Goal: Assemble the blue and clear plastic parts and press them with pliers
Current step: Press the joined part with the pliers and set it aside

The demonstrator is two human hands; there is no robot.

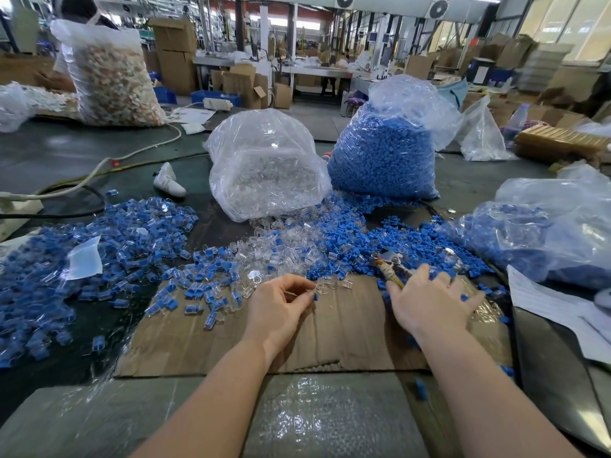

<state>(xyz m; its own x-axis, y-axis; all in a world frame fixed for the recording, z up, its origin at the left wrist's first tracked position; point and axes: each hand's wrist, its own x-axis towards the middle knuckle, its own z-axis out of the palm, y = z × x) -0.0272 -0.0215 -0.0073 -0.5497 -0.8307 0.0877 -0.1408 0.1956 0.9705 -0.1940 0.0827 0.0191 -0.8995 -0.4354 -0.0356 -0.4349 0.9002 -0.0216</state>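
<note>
My left hand (281,305) hovers over the cardboard sheet (330,338) and pinches a small blue part (315,296) between thumb and fingertips, beside a clear part (325,285). My right hand (429,300) lies with fingers spread over loose blue parts (413,246), and the handle of the pliers (388,264) runs under its thumb. The pliers' metal jaws point away to the upper left. Loose clear parts (284,249) are heaped in the middle. A wide pile of assembled blue-and-clear pieces (115,252) covers the table at left.
A bag of clear parts (267,166) and a bag of blue parts (383,153) stand behind the heaps. Another bag of blue parts (545,233) lies at right, with white paper (555,309) in front. Cables (82,180) cross the table's left side. Bubble wrap (307,414) lies nearest me.
</note>
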